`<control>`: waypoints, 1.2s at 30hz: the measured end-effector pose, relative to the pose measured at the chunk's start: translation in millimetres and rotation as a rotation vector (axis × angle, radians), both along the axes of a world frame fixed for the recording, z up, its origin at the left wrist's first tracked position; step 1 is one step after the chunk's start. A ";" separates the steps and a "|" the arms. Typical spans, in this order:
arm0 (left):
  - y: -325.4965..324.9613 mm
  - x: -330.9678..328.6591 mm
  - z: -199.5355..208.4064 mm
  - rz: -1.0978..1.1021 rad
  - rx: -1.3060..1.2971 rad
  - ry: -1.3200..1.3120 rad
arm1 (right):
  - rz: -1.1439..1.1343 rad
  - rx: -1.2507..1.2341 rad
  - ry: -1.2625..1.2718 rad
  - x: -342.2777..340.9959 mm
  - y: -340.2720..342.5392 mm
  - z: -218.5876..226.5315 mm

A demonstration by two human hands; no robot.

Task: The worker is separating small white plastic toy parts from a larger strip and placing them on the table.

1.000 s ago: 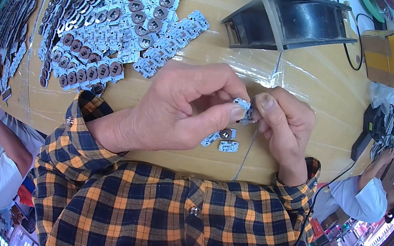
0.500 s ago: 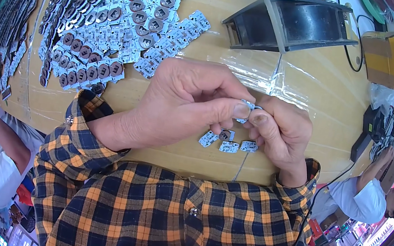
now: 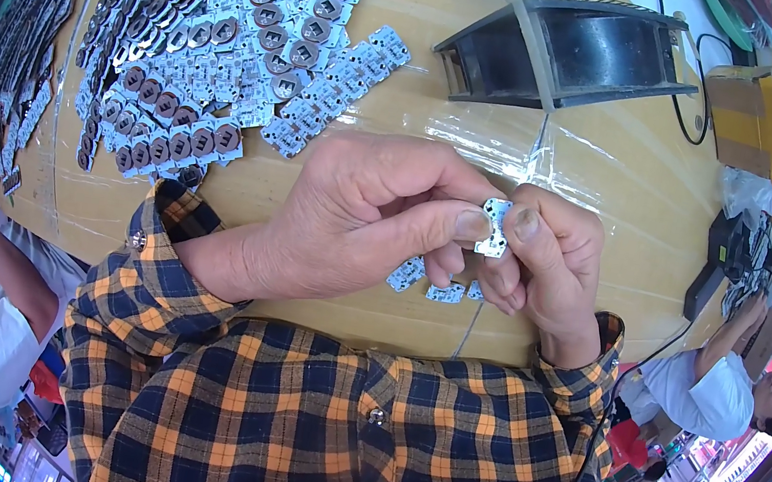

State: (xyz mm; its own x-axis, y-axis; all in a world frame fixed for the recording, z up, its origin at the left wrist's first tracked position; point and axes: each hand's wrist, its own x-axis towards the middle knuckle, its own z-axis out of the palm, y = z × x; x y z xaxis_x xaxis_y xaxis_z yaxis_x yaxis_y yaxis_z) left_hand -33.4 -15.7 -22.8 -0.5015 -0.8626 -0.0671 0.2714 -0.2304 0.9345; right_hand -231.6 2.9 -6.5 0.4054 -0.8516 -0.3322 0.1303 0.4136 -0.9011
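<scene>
1. Left hand [image 3: 365,213]: thumb and fingers pinch the left edge of a small pale board [image 3: 493,229]
2. Right hand [image 3: 553,260]: thumb and bent fingers pinch the same board's right edge, so that it stands between the two thumbs, above the worktop [image 3: 654,195]
3. Loose boards [image 3: 445,294]: lie on the worktop just below the fingers, partly hidden by them
4. Panels [image 3: 338,91]: overlap in a spread pile left of and beyond the hands, many bearing round dark parts
5. Black device [image 3: 589,58]: stands beyond the hands, near a cardboard box [image 3: 744,119] on its right
</scene>
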 end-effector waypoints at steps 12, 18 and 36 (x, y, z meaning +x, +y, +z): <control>-3.5 5.4 -4.0 0.092 -0.142 -0.054 | -0.106 -0.044 0.058 0.2 -0.5 -7.0; -1.0 10.3 -1.7 0.052 -0.297 -0.212 | -0.110 -0.024 0.057 3.4 -0.9 -6.5; -27.8 34.3 16.2 0.082 -1.065 -0.773 | -0.091 -0.655 0.780 -5.3 2.1 -6.7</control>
